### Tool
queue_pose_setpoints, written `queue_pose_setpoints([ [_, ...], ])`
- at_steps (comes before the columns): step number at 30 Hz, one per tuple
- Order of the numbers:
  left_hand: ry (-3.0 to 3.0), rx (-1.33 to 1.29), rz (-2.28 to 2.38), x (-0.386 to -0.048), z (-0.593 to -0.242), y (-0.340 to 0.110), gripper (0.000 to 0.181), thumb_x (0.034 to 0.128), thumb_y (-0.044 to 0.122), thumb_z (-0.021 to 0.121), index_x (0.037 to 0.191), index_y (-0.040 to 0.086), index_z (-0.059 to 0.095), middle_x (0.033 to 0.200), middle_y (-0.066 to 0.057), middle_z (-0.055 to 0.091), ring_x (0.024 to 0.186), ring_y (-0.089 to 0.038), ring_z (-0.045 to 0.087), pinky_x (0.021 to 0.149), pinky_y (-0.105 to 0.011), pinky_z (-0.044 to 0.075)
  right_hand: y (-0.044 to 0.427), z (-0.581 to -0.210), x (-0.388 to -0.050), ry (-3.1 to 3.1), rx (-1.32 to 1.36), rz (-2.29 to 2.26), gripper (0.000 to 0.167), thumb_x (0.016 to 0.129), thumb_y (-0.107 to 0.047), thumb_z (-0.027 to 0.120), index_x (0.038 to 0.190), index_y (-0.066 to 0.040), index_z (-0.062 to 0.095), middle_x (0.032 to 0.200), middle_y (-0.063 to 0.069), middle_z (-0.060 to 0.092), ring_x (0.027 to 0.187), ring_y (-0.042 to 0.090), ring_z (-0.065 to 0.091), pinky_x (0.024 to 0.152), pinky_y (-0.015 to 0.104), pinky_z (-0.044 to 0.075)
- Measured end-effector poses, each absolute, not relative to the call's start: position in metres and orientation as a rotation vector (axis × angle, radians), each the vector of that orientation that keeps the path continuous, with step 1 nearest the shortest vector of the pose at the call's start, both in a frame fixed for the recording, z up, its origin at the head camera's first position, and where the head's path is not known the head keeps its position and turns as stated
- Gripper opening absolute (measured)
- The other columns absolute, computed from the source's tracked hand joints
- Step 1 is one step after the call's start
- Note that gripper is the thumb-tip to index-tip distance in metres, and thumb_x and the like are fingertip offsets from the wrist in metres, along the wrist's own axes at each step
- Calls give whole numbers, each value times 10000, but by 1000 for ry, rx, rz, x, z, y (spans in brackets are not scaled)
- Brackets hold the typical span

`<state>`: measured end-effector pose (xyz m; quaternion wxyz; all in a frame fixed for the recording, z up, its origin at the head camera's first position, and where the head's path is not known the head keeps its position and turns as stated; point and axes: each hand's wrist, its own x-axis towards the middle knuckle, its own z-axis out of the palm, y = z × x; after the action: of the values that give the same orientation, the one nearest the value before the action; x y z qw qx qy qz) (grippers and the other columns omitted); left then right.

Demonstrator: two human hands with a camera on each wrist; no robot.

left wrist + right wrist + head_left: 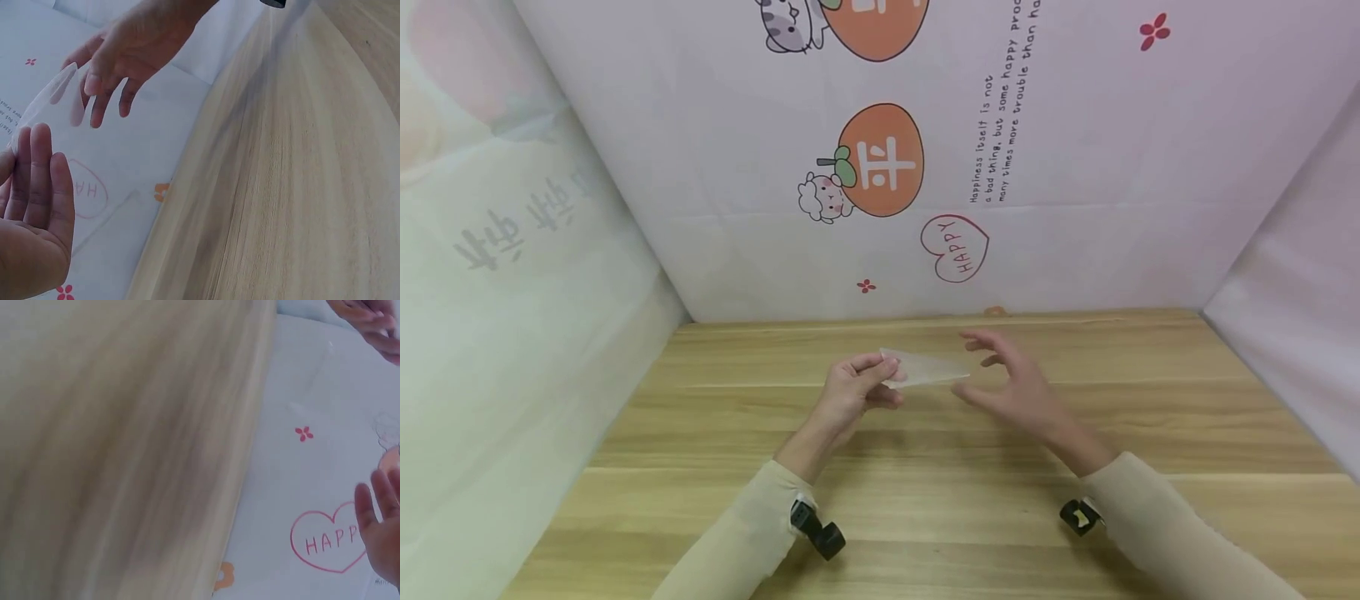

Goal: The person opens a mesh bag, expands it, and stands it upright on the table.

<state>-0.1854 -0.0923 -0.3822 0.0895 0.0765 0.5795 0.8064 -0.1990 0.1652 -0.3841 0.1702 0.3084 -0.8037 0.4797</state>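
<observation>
Film, thin and translucent, is pinched between the thumb and fingers of the left hand and held above a wooden table. Its pointed end is directed toward the right hand, whose thumb and fingers are parted beside it; whether it is touched cannot be told. The two hands are separated. Behind, a white cloth is printed with a red heart and lettering.

Bright head view — dimmer wrist views, tabletop blurry in the right.
</observation>
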Motion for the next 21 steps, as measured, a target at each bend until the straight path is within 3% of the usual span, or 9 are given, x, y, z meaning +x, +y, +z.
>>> queue_pose_setpoints([
  [4,1672,205,2419,-185,-381,-91,139,999,84,631,917,126,735,829,-15,736,617,-133,694,698,-345,611,158,-389,-201,-2160,930,1258,697,728,-32,896,1346,-42,574,1321,96,611,1180,279,570,905,394,510],
  [11,1615,191,2428,-185,-381,-90,207,1018,79,597,888,148,744,811,9,725,602,-117,683,694,-335,610,148,-393,-204,-1991,992,1192,431,727,98,844,1127,10,708,1175,163,696,1104,308,640,1036,265,447],
  [21,1583,192,2418,-183,-381,-91,180,1021,115,604,918,145,748,836,6,716,600,-120,682,694,-332,610,144,-390,-201,-1975,969,1246,306,773,158,779,1010,-34,750,1038,113,745,940,247,699,900,194,518],
])
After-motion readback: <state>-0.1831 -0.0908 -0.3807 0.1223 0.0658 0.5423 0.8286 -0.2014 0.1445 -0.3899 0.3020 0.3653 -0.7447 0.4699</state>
